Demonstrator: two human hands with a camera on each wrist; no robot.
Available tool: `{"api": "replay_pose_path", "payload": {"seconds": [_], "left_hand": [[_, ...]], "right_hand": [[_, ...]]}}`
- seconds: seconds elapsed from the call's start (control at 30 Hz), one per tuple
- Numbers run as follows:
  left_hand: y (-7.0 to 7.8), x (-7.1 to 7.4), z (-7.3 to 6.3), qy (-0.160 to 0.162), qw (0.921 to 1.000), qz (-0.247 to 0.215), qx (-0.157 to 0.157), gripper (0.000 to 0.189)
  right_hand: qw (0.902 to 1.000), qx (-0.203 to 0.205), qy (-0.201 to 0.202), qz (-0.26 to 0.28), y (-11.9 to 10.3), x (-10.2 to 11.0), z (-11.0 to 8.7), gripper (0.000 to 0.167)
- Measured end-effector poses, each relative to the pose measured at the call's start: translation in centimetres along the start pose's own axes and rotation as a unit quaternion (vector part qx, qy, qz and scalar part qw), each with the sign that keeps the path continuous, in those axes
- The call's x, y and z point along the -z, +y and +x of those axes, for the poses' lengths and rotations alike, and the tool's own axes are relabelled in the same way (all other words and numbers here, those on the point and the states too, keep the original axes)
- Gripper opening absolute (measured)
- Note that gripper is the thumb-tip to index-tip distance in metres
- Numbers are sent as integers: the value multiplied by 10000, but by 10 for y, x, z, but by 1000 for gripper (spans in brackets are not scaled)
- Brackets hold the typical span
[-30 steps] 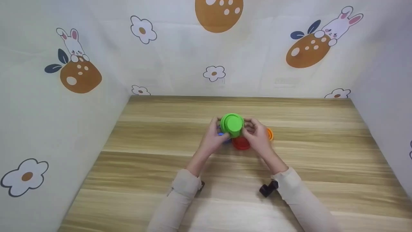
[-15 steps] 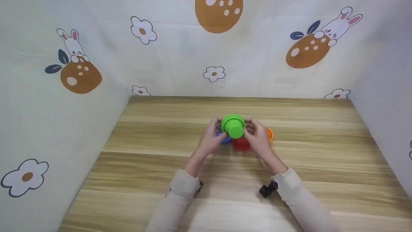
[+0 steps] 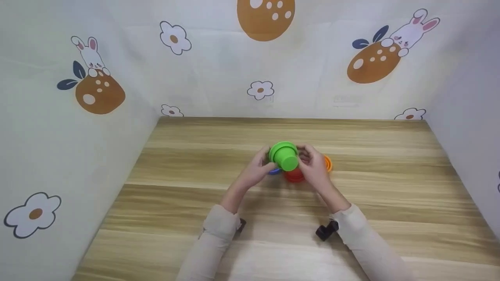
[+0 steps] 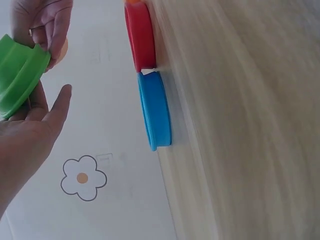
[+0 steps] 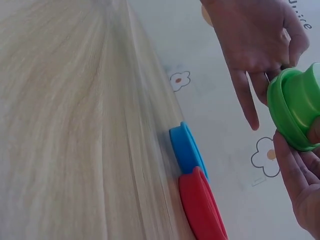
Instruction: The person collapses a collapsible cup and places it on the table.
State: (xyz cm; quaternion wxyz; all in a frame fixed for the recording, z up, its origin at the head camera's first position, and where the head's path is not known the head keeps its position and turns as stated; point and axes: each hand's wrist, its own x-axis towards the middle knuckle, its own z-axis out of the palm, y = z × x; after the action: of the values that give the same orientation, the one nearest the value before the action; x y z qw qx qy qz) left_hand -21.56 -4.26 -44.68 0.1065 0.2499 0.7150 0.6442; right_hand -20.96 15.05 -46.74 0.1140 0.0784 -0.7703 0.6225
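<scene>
A green collapsible cup (image 3: 284, 156), stepped in rings, is held up above the table between both hands, its wide rim to the back and its narrow end tilted toward the head camera. The left hand (image 3: 256, 169) holds the rim's left side; in the left wrist view one finger (image 4: 61, 105) sticks out away from it. On the other side the right hand (image 3: 313, 164) pinches the cup, thumb on its front and fingers behind. Beneath the hands lie a flat blue ringed piece (image 4: 156, 111) and a red one (image 4: 141, 36), side by side and partly hidden in the head view.
An orange ringed piece (image 3: 328, 163) lies to the right of the red one, half behind the right hand. The wooden table (image 3: 187, 156) meets patterned walls (image 3: 218, 58) at the back and both sides. Black wrist mounts (image 3: 327, 230) show by the sleeves.
The green cup has tipped, its narrow end swinging down toward the head camera, and it sits slightly lower. The left hand has shifted a little downward with it; the right hand has barely moved.
</scene>
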Motion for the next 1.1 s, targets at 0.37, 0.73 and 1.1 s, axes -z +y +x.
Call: {"api": "replay_pose_path", "payload": {"seconds": [0.37,0.73,1.1], "left_hand": [[2,0,0,158,9993,54,328,25],[-1,1,2,117,9994,30,332,30],[-2,2,2,17,9994,106,323,32]], "right_hand": [[9997,83,-212,83,3,8,0,30],[9922,28,-1020,715,1,21,-1,36],[9889,-19,-1089,1007,0,26,-1,40]]}}
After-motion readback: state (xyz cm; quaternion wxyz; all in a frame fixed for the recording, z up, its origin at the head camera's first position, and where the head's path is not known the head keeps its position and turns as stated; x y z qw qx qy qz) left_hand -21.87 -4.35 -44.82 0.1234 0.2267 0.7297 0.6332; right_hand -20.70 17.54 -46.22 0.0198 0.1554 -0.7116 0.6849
